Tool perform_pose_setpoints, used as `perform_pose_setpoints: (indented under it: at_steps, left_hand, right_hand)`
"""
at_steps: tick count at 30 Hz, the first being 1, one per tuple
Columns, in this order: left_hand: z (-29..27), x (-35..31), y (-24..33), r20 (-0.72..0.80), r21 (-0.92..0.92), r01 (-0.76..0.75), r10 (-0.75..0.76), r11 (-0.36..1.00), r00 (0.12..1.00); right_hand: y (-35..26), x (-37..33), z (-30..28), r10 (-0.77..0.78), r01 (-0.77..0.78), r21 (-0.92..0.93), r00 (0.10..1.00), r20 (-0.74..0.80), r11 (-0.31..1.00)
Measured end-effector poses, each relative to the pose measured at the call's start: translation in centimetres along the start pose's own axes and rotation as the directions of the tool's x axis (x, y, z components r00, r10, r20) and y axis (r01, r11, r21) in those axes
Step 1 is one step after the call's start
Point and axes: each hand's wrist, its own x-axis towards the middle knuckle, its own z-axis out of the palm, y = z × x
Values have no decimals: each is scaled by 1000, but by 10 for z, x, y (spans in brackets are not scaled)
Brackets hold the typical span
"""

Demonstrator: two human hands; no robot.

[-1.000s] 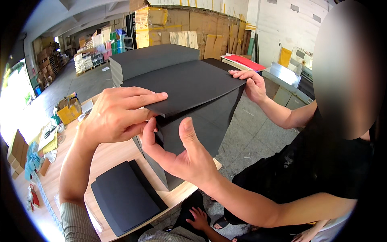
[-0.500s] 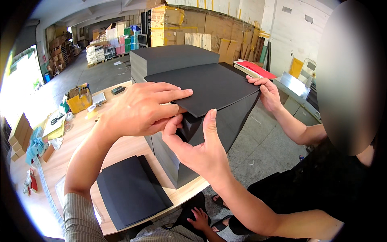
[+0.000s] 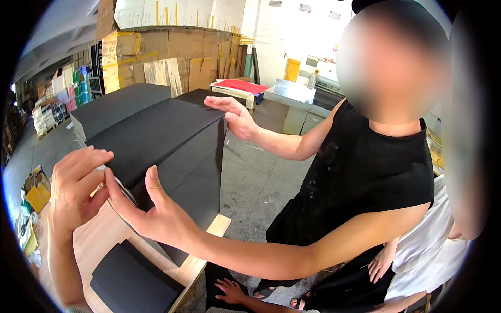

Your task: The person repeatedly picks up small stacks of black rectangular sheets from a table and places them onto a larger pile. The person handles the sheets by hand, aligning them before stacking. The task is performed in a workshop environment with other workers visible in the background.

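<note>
A tall stack of black sheets [image 3: 162, 130] stands on the wooden table, its upper part stepped. At its near left corner is my left hand [image 3: 78, 182], fingers reaching to the sheet edge and thumb apart beneath. A co-worker's hand [image 3: 156, 208] touches that corner too, right beside my fingertips. The co-worker's other hand [image 3: 232, 115] rests at the far right edge of the top sheets. Low in the picture, my right hand [image 3: 228, 290] lies spread on black trousers, holding nothing. A smaller pile of black sheets [image 3: 135, 279] lies on the table nearer me.
The co-worker in a black sleeveless top [image 3: 360, 172] stands right of the stack; a person in white [image 3: 422, 245] is behind. The table's edge [image 3: 219, 224] runs below the stack. A yellow box [image 3: 37, 190] sits at the left. Cardboard [image 3: 177, 52] leans farther back.
The view has swung right, bringing the co-worker and a second person further into it. My left index finger has drawn back from the top sheet to the corner edge. My right hand stays on the trousers.
</note>
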Motion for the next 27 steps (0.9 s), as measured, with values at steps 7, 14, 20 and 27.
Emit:
perform_pose_setpoints:
  at_steps: [7, 14, 20, 27]
  left_hand:
    - [-8, -25, 3, -50, -32, 127, -128, 991, 990]
    - [-44, -62, 9, -59, -133, 272, -281, 953, 958]
    - [-66, -131, 24, -21, -195, 359, -370, 913, 929]
    - [-99, -159, 40, -249, -492, 348, -512, 798, 822]
  right_hand:
    - [-8, 5, 0, -29, 28, -58, 1000, -10, 998]
    - [-12, -8, -20, -53, 58, 41, 991, -123, 997]
    - [-53, -18, -54, -35, 37, 33, 996, -79, 999]
    - [-79, -18, -67, -219, 253, 83, 930, -295, 964]
